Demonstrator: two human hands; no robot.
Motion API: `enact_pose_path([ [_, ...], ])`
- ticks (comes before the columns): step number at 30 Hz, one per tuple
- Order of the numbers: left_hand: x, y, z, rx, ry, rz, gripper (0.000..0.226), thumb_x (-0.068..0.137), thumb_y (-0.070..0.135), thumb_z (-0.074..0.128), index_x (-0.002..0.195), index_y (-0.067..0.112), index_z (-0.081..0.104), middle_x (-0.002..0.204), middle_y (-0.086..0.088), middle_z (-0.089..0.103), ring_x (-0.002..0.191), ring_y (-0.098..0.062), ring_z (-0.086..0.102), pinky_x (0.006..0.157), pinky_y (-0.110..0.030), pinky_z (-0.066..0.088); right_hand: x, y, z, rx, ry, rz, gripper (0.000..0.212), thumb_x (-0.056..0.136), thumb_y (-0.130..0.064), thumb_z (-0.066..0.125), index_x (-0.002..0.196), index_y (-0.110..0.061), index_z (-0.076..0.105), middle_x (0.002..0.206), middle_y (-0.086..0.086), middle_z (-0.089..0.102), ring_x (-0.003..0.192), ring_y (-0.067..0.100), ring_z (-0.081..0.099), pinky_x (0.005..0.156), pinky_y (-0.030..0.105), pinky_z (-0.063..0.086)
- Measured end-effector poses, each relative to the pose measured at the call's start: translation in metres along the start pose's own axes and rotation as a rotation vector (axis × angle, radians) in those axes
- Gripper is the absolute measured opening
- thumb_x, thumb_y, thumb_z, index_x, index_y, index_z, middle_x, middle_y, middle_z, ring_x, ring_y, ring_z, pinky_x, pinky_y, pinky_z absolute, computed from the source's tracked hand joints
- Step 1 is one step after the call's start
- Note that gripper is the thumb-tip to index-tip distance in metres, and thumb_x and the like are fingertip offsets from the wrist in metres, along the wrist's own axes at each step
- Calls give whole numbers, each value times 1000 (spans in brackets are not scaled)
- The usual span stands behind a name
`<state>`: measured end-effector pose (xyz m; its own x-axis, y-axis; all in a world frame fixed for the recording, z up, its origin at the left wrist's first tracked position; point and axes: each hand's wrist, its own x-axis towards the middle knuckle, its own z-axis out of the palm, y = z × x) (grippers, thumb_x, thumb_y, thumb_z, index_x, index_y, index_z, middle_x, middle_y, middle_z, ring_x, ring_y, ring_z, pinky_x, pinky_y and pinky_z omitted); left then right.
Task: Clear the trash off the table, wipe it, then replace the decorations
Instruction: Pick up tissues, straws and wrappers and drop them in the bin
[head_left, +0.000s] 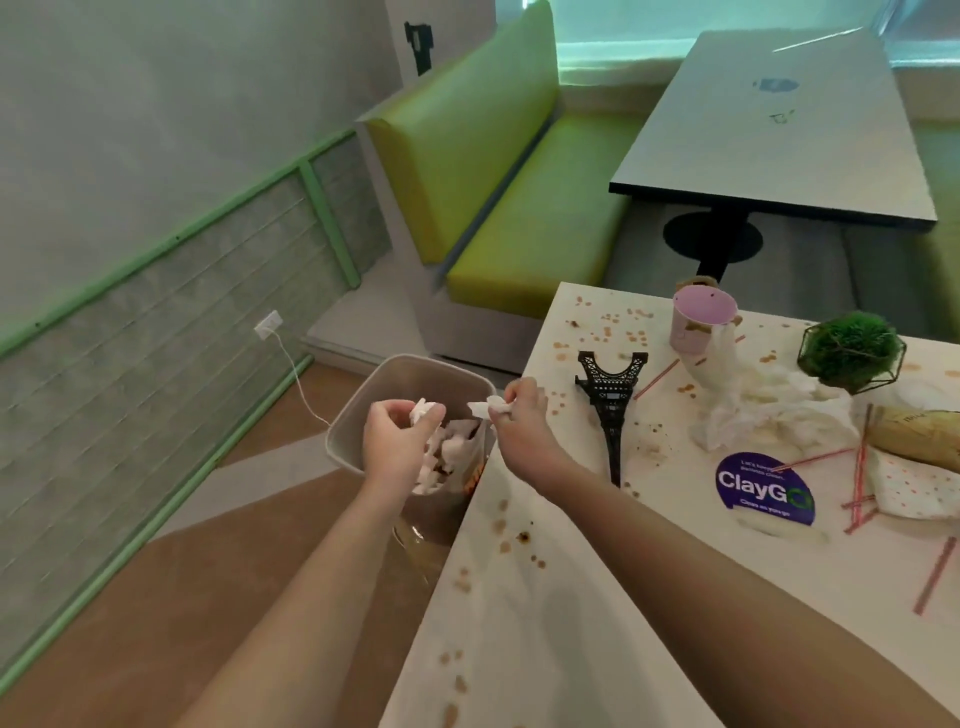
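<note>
Both hands over trash bin (363, 384) beside stained table (545, 597) — left hand (397, 434) pinches tissue scrap (422, 410), right hand (522, 415) pinches another scrap (485, 406).

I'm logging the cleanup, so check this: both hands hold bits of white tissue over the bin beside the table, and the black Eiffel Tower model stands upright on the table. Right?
Not quite. In the head view the black Eiffel Tower model lies on its side on the stained white table. The rest holds: left hand and right hand each pinch white tissue over the beige plastic bin.
</note>
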<state>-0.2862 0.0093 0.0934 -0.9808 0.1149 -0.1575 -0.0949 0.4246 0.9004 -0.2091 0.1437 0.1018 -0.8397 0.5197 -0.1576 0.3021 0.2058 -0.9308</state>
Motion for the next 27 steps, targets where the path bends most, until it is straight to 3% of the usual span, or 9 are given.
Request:
enact_pose_path([
  [4,30,-4,-30,42,51,71,22,78,38,79,85,30,60,101,3,62,90,-23,67,84,-43,55,32,-24,42,-103,-34,-13,13,101,-10,42,104,-22,42,119,3,33,103,15,43,93,29,43],
  [7,44,-7,-36,112,77,140,18,81,38,77,85,31,61,109,3,53,87,-21,66,84,-41,55,48,-28,62,-208,-68,10,25,98,-8,48,118,-22,48,131,5,34,121,23,42,104,34,41],
  [10,57,-13,-34,239,18,115,25,85,32,73,105,23,63,118,-1,53,90,-12,58,79,-27,47,53,-26,72,-326,-233,91,48,96,-2,48,140,-20,41,146,10,28,130,29,39,108,38,40],
  [13,62,-16,-29,442,-199,-8,51,87,32,69,134,20,53,132,-2,53,107,-16,57,79,-26,41,53,-21,70,-359,-337,131,63,97,-2,44,155,-17,23,155,14,25,135,31,39,107,36,39],
  [15,60,-19,-25,414,-249,-32,50,90,31,65,137,21,50,135,-2,53,115,-18,55,82,-27,41,50,-17,60,-289,-310,103,63,97,-2,46,154,-19,26,152,11,36,130,25,47,95,29,47],
  [18,53,-15,-15,322,-228,20,39,94,31,61,132,23,55,128,2,58,108,-13,55,83,-26,41,44,-10,35,-164,-213,68,48,97,-3,46,142,-19,46,134,4,56,113,16,56,70,16,46],
  [23,18,17,35,167,-304,130,22,98,32,54,118,24,59,108,10,61,91,-1,56,67,-18,42,21,14,-34,-20,0,102,24,97,-12,51,113,-23,65,106,1,67,88,15,63,79,35,55],
  [27,-11,40,91,170,-451,216,13,97,34,55,105,25,61,98,7,65,89,-9,60,68,-24,44,-2,42,-91,31,140,175,20,92,-9,56,104,-21,66,96,2,67,79,14,61,73,29,51],
])
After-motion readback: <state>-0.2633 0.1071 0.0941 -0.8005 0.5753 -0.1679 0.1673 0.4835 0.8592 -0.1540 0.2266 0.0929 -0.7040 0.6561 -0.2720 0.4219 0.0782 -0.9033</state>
